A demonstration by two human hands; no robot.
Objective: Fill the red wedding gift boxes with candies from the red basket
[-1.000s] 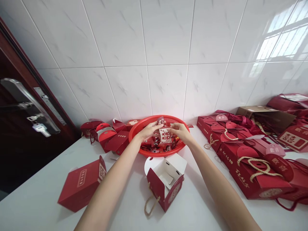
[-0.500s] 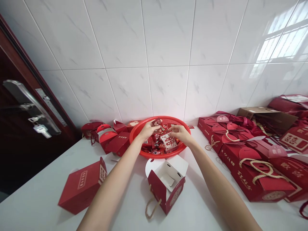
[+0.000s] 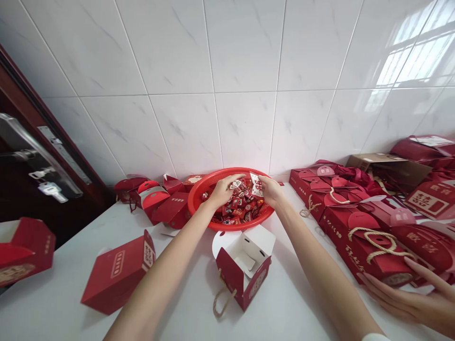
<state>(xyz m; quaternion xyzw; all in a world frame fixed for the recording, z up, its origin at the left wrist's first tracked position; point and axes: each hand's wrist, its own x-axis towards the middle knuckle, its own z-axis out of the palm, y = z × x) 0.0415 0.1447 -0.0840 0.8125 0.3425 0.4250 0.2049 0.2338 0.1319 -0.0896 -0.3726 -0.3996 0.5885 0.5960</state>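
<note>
Right hand (image 3: pixel 271 191): I find thumb and fingers pinched closed on the edge of a white packet (image 3: pixel 256 184) with red print, held up over the basket.
Left hand (image 3: pixel 222 193): Fingers bent, partly closed, above the basket's left half. A small patterned packet (image 3: pixel 235 183) shows at the fingertips; I cannot tell whether it is gripped.
Basket (image 3: pixel 230 227): Red, oval, by the tiled wall (image 3: pixel 245 128), with small red wrapped packets (image 3: pixel 237 208) inside.
Open box (image 3: pixel 229 270): Red outside, white inside, flaps up, rope handle hanging; on the white table (image 3: pixel 192 293), just in front of the basket.
Left side: One red box (image 3: pixel 113 274) lies beside my left forearm; folded red boxes (image 3: pixel 174 208) sit by the basket. Another open box (image 3: pixel 33 246) is at the frame edge, support not visible.
Right side: Rope-tied red boxes (image 3: pixel 351 237) in rows. Another person's hand (image 3: pixel 415 300) is at the nearest one's corner.
</note>
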